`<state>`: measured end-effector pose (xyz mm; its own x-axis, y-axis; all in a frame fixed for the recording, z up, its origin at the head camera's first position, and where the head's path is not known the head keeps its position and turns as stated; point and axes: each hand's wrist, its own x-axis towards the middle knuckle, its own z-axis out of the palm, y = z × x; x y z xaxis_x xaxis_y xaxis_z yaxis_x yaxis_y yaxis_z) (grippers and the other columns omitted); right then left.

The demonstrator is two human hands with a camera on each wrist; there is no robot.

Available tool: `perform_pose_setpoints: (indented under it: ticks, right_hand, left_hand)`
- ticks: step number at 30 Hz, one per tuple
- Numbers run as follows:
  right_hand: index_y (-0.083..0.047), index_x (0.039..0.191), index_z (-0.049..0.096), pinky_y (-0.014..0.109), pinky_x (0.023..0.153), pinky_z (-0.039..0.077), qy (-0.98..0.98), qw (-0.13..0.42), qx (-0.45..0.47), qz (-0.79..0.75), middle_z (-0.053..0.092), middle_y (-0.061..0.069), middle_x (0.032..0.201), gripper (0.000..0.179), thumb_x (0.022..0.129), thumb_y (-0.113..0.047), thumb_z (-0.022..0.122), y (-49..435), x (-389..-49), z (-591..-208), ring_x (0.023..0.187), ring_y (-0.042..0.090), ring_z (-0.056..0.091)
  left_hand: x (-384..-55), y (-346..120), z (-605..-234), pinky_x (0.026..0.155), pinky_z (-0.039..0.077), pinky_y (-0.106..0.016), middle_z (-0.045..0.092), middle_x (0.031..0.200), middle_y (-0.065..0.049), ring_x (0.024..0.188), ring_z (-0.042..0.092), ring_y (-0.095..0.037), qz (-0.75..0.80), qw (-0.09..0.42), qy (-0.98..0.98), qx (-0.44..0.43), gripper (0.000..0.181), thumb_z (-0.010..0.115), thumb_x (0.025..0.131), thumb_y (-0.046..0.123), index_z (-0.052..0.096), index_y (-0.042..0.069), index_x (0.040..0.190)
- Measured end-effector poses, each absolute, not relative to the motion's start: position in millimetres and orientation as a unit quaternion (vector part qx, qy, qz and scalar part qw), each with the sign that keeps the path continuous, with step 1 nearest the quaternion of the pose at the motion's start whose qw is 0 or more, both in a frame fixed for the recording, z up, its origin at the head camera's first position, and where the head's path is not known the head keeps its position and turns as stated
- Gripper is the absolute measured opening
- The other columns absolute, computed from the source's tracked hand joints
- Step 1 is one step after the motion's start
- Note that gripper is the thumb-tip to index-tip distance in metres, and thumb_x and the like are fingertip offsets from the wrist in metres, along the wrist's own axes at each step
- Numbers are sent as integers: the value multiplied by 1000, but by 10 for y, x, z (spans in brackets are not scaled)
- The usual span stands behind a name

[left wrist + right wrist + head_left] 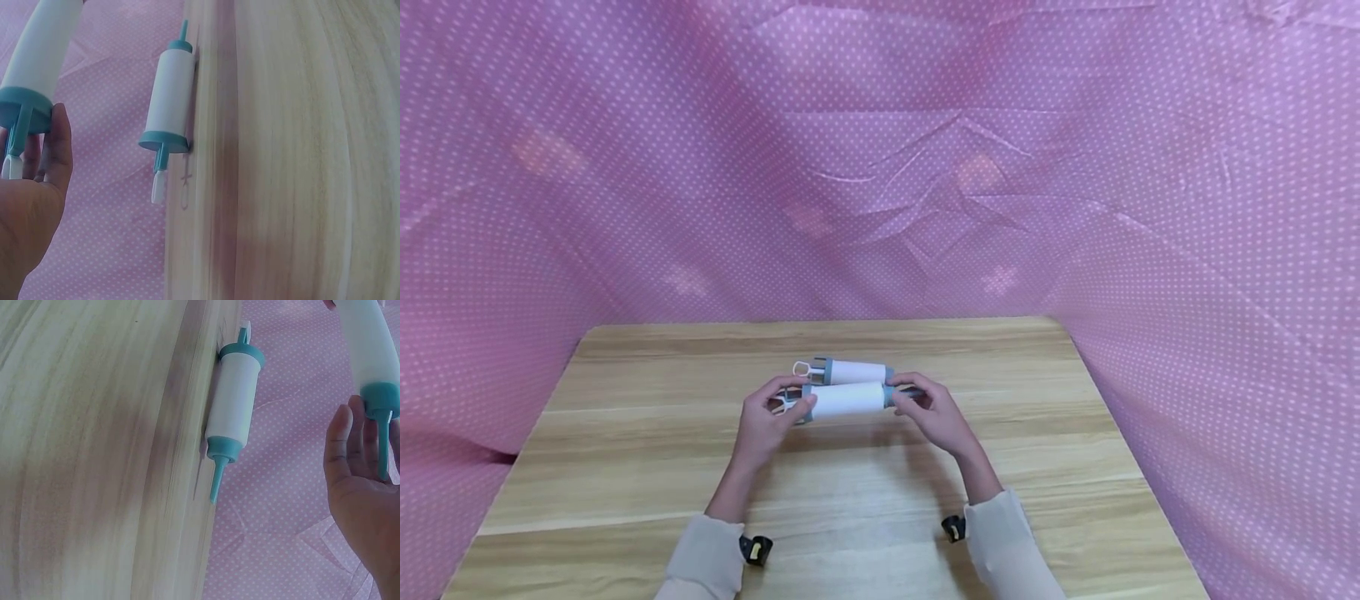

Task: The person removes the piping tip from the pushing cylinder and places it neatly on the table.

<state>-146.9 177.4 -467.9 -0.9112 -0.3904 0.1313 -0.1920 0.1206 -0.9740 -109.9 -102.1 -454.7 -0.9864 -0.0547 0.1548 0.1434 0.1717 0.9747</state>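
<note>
Both hands hold a large white syringe (848, 399) with teal ends level above the table. My left hand (765, 425) grips its flanged end, thumb in front and fingers behind, beside the white ring handle. At the opposite end, the thumb and fingers of my right hand (942, 421) pinch the teal collar. The slim teal nozzle (384, 447) points back over the right palm in the right wrist view. A second matching syringe (857, 372) lies on the table just beyond, its ring handle to the left; no hand touches it in the left wrist view (170, 94).
The wood-grain table (865, 517) extends around the hands. Pink dotted cloth (880, 208) hangs behind the table and along both sides. A small black device (756, 550) is at the left wrist, and another black device (953, 527) is at the right.
</note>
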Motion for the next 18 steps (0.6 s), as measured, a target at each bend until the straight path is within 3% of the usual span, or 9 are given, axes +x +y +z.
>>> perform_pose_setpoints:
  ticks: [6,10,15,18]
  right_hand:
    - [8,122,64,48,85,58,735,56,-193,-648,64,23,118,23,102,-3,59,1770,-1536,-4800,98,23,65]
    - [7,130,60,45,87,58,728,72,-188,-655,61,22,128,33,101,-9,63,1782,-1542,-4800,105,31,65]
    - [4,133,59,49,86,58,729,92,-193,-651,61,23,124,36,100,-9,65,1800,-1528,-4808,101,43,66]
    - [1,131,62,46,85,59,729,95,-192,-650,61,22,125,36,97,-7,69,1804,-1518,-4810,102,40,66]
  left_hand:
    - [-1082,-1006,-4549,72,55,-24,68,114,-21,90,61,-17,-640,82,-763,-39,29,76,90,7,69,-3,117]
    - [-1079,-1008,-4543,72,54,-23,68,113,-21,90,61,-15,-640,90,-762,-40,29,76,89,6,69,-4,116]
    - [-1080,-1019,-4542,72,55,-22,68,114,-22,90,61,-14,-644,92,-759,-38,29,76,89,5,69,-4,116]
    - [-1084,-1021,-4544,73,55,-22,67,115,-23,91,61,-15,-644,89,-759,-38,29,76,89,5,69,-4,116]
